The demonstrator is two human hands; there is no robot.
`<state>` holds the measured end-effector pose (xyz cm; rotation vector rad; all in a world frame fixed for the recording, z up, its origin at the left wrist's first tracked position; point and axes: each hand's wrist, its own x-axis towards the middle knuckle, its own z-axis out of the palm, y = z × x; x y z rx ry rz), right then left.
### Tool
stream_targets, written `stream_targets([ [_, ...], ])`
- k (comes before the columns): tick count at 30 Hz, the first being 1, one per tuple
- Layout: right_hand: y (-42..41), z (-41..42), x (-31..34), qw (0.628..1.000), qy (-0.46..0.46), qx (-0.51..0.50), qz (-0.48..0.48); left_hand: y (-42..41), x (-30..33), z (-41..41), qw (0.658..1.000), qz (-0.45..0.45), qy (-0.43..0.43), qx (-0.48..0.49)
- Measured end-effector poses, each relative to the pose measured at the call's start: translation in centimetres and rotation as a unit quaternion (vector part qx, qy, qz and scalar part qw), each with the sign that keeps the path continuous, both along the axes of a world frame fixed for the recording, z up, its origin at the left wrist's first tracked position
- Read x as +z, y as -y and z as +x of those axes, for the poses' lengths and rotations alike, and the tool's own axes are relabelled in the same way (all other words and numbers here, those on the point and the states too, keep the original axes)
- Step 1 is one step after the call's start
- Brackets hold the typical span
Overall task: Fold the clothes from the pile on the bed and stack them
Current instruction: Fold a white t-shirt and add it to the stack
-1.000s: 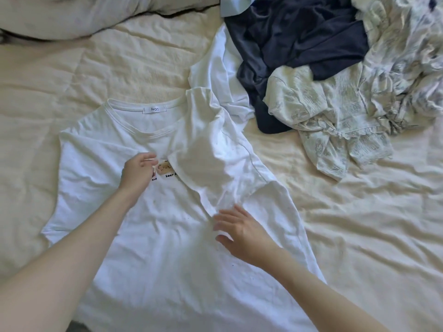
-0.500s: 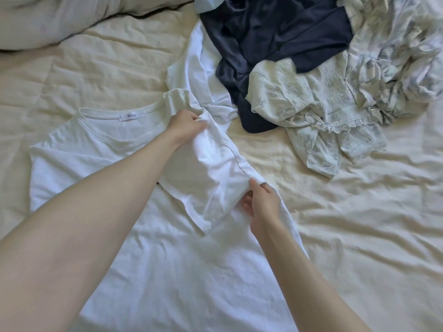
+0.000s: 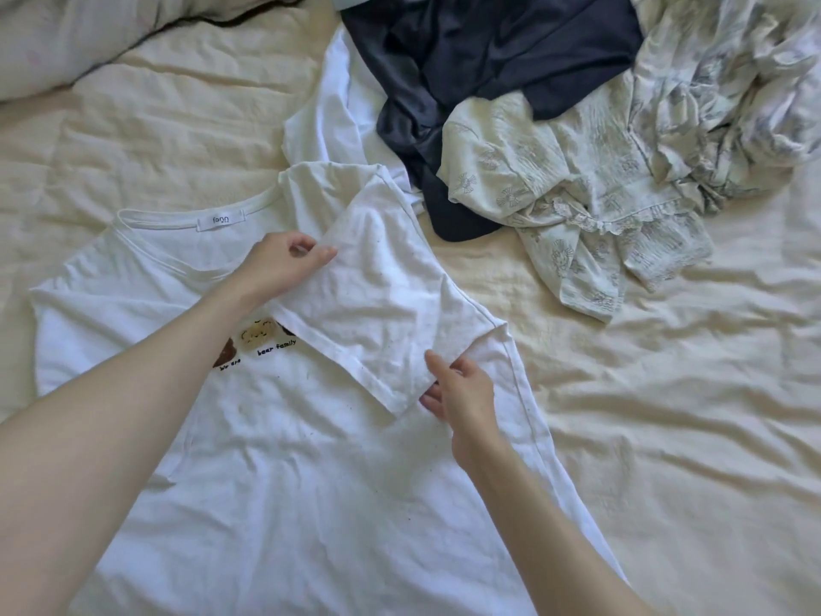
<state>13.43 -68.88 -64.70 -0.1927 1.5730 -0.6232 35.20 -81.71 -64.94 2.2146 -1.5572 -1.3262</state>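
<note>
A white T-shirt (image 3: 275, 473) with a small bear print lies face up on the cream bedspread (image 3: 666, 437). Its right sleeve (image 3: 386, 295) is folded in over the chest. My left hand (image 3: 284, 264) pinches the sleeve's upper edge near the collar. My right hand (image 3: 462, 393) pinches the sleeve's lower corner at the side seam. The unfolded pile sits at the top right: a navy garment (image 3: 480, 60), a pale floral-print garment (image 3: 591, 206) and another white garment (image 3: 337, 113).
A pillow (image 3: 89, 33) lies at the top left. Wrinkled bedspread stretches to the right of the shirt and along the left edge.
My left hand slid down from the shoulder fold to the sleeve's upper edge, and the sleeve now lies flatter across the chest. My right hand shifted to the sleeve's lower corner.
</note>
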Motion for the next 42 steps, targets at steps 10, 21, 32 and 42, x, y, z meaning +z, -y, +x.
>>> stream_targets([
  [10,-2.3,1.9,0.6,0.999,-0.004,0.023,0.027,-3.5,-0.2,2.7,0.996,-0.068,0.047,0.023],
  [21,-3.7,2.6,0.9,0.976,-0.177,0.123,0.015,-9.2,-0.7,2.7,0.988,-0.104,0.084,0.081],
  [32,-7.1,2.0,0.7,0.585,-0.402,0.64,-0.293,-27.0,-0.5,-0.2,0.959,-0.14,0.225,-0.101],
  [42,-15.4,3.2,1.8,0.502,-0.391,0.736,-0.233,-36.8,2.7,1.3,0.984,-0.087,0.152,0.025],
])
